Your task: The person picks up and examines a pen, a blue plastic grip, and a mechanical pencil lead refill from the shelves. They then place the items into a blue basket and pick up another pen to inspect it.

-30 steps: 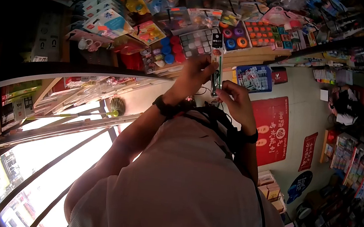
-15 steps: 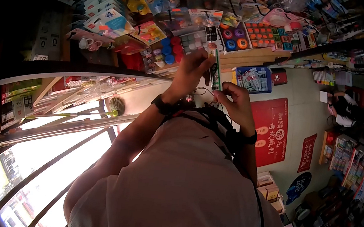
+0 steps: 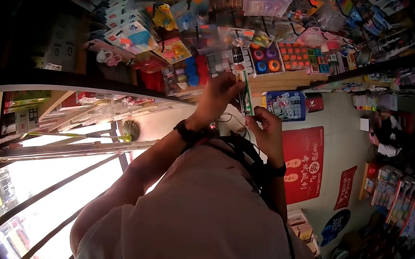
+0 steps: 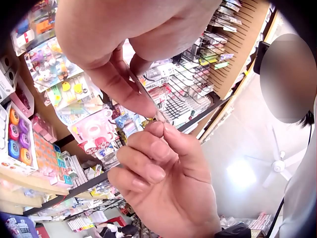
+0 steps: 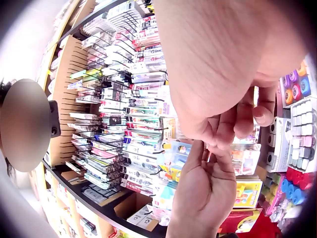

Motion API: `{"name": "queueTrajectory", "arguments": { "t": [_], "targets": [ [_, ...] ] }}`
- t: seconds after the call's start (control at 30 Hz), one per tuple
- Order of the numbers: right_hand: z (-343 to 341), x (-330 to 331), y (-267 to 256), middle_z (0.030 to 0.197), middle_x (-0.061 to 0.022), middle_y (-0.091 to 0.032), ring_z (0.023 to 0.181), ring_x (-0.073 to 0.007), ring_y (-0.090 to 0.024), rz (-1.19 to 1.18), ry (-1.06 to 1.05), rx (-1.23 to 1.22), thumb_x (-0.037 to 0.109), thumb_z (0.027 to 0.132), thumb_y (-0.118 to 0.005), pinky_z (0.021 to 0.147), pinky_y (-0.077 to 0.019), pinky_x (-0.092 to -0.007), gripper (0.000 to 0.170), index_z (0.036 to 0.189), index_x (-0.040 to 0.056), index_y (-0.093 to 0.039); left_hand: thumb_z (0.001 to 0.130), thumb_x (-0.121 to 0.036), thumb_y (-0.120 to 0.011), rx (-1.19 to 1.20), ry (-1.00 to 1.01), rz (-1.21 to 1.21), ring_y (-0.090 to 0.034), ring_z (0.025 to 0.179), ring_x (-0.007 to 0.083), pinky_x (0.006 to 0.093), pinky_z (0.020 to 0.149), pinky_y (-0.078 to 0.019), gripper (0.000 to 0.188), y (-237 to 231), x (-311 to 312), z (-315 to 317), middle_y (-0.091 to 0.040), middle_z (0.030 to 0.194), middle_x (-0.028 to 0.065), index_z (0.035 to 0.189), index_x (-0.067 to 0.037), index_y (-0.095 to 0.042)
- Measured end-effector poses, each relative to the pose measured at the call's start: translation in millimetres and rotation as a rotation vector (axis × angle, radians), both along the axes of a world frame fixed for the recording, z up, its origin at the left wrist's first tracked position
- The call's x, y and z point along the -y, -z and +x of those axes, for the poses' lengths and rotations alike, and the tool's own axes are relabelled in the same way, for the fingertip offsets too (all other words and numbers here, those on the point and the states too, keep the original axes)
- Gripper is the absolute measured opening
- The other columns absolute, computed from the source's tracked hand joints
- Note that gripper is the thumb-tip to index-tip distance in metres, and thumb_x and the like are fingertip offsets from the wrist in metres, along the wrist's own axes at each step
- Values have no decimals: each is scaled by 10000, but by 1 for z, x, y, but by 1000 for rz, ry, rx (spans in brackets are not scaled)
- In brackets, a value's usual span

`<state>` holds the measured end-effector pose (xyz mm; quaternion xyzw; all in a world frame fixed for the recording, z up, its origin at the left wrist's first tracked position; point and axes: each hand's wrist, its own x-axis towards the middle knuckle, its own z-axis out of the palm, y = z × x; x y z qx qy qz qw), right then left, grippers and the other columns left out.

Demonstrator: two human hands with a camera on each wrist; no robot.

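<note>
A long, slim packaged item (image 3: 245, 93) with a black header and a green-edged card is held between both hands in front of the body. My left hand (image 3: 214, 99) grips its side, fingers curled and thumb along it. At the lower end, my right hand (image 3: 268, 132) pinches the corner between thumb and forefinger. Seen edge-on in the left wrist view, the package (image 4: 144, 90) is a thin strip running down to the right hand's fingertips (image 4: 170, 130). What lies inside the package is too small to make out. In the right wrist view the hands mostly hide it.
Behind the hands stands a shelf with a tray of coloured round items (image 3: 266, 59) and orange pieces (image 3: 295, 56). Hanging packs (image 3: 131, 36) crowd above. Below lies a blue basket (image 3: 270, 105) of packets. A red mat (image 3: 301, 166) covers part of the floor; a person (image 3: 390, 135) is farther right.
The package's black header has tipped to the left, and its lower end slightly right. Both hands keep their hold. The surroundings have shifted a little downward in the head view.
</note>
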<state>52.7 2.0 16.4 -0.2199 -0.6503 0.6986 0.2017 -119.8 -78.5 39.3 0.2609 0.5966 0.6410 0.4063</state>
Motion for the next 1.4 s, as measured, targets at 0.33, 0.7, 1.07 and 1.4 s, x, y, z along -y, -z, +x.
{"name": "queueTrajectory", "arguments": {
  "t": [0.33,0.7,1.07,1.4],
  "targets": [
    [-1,-9,6,724,-27,-605,616,-70,-527,93,15,89,114,930,-643,544,-424,-251,151,843,4,-588,1008,-147,-577,48,133,80,-641,676,129,288,591,-568,191,14,0,-2,-627,771,49,897,9,-587],
    [-7,-13,-5,756,-43,-612,686,-81,-562,9,-28,-9,61,975,-577,645,-459,-232,147,867,-37,-595,1000,-146,-593,-207,119,149,-544,580,71,253,550,-465,226,-6,-4,-2,-579,639,9,825,-6,-567],
    [-47,-49,-106,702,-44,-609,624,-64,-534,330,90,-244,43,953,-601,564,-408,-214,147,838,-48,-597,964,-96,-614,-218,160,322,-594,850,115,259,668,-516,258,-79,1,-15,-606,1014,66,1196,7,-569],
    [-91,-60,-192,690,-42,-611,611,-55,-526,344,74,-446,61,976,-590,574,-423,-204,174,846,-53,-605,952,-95,-637,-193,149,201,-622,856,115,260,692,-539,190,-54,21,-9,-654,998,66,1107,13,-616]
  ]
}}
